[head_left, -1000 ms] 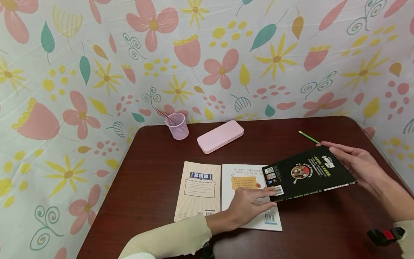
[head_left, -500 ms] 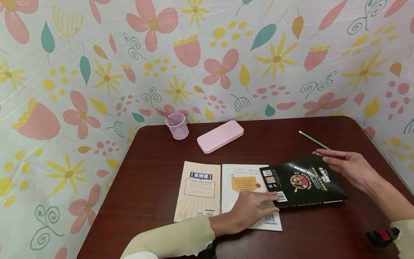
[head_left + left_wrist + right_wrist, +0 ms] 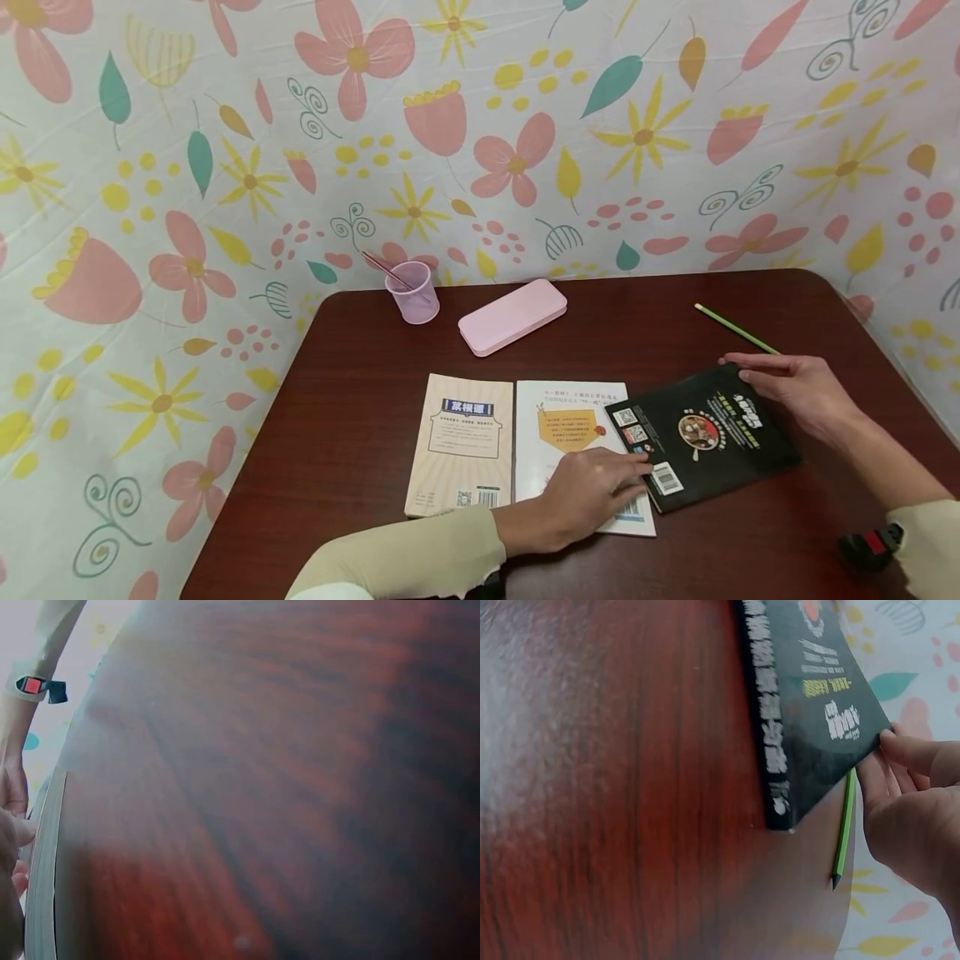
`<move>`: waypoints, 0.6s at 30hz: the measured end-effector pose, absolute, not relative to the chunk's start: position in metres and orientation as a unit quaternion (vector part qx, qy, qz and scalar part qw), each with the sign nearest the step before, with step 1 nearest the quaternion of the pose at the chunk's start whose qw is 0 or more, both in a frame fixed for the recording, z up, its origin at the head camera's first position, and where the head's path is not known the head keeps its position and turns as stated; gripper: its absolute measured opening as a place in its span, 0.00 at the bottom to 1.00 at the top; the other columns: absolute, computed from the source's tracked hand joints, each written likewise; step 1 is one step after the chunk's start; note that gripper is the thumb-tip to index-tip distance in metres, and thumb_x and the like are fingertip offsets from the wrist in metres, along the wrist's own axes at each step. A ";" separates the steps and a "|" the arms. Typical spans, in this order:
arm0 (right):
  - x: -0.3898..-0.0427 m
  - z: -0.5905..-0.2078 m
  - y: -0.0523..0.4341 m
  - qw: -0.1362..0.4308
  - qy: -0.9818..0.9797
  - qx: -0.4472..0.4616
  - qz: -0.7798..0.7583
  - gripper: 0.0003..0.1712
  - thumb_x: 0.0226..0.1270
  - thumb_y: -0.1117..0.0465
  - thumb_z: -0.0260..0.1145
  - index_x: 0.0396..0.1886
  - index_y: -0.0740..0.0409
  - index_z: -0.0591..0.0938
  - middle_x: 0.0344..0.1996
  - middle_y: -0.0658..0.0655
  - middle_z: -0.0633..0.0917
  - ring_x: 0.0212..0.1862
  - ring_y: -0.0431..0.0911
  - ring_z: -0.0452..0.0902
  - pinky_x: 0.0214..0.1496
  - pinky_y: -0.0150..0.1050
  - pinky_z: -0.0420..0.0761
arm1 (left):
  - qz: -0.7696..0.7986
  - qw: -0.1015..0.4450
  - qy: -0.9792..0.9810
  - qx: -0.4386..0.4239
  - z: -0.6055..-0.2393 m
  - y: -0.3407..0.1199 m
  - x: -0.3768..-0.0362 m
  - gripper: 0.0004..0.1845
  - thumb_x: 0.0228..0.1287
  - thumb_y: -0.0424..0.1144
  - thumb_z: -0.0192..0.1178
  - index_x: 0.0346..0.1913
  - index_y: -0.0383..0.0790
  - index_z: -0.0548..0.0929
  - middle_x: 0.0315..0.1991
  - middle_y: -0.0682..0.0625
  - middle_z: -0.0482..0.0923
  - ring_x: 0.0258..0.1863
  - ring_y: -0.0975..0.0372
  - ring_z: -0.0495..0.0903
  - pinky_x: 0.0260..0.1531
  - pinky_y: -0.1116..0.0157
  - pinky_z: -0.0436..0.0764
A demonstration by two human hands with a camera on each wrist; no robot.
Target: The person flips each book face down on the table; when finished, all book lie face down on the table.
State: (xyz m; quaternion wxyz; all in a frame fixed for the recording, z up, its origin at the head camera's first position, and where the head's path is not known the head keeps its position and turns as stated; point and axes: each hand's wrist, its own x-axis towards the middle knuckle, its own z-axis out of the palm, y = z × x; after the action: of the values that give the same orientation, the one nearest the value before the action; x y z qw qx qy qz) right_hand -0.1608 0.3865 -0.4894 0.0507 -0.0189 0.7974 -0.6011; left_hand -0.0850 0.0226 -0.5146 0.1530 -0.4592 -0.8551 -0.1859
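A black paperback book (image 3: 738,454) with a round food picture and a barcode lies at a slant on the right, its left corner overlapping a white book (image 3: 558,475). My right hand (image 3: 806,396) pinches its far right corner between thumb and fingers; the right wrist view shows this grip and the book's spine (image 3: 769,712). Over the white book, my left hand (image 3: 585,492) has its thumb and bent fingers at the black book's near left edge. A beige book (image 3: 457,467) lies beside the white one. In the left wrist view, only part of the left hand (image 3: 11,847) shows.
Behind the black book lies a green pencil (image 3: 735,327), close to the right hand. A pink pencil case (image 3: 513,317) and a lilac pen cup (image 3: 415,302) with a pencil in it stand at the back of the dark wooden table (image 3: 337,400). Flowered cloth hangs behind.
The black book has come down lower and turned so its left end points nearer to me. The right hand has moved slightly left and down with it; the left hand has shifted slightly right.
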 end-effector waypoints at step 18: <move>-0.172 -0.495 0.363 -0.070 0.932 -0.017 -0.354 0.17 0.75 0.56 0.73 0.57 0.59 0.91 0.54 0.69 0.88 0.40 0.27 0.73 0.33 0.26 0.69 | -0.186 0.119 -0.840 -0.497 -0.515 0.022 -0.087 0.13 0.78 0.44 0.65 0.59 0.54 0.91 0.63 0.63 0.84 0.60 0.77 0.80 0.61 0.82 0.70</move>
State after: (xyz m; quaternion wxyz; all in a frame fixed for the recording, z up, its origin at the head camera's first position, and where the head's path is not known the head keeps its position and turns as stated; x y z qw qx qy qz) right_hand -0.1720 0.3629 -0.4945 -0.0703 -0.0174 0.9324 -0.3540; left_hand -0.0866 0.0219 -0.5148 0.1185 -0.4966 -0.8396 -0.1856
